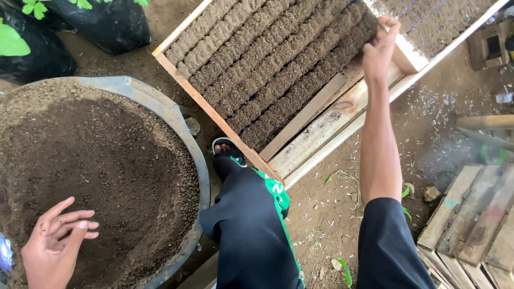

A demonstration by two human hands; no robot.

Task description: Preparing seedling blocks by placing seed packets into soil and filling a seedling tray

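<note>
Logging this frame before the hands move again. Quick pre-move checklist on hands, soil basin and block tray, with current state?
1. Right hand on the far end of the outermost row of soil blocks: ok, fingers rest on it.
2. Left hand free over the soil: ok, open, holding nothing.
3. Basin has soil left: ok, heaped to the rim.
4. Rows of blocks intact: ok where visible; the far end is out of frame.
5. Room in the wooden tray for more blocks: ok, bare slats beside the last row.
6. Foot clear of the tray: not ok, toes sit right by its frame.
</note>
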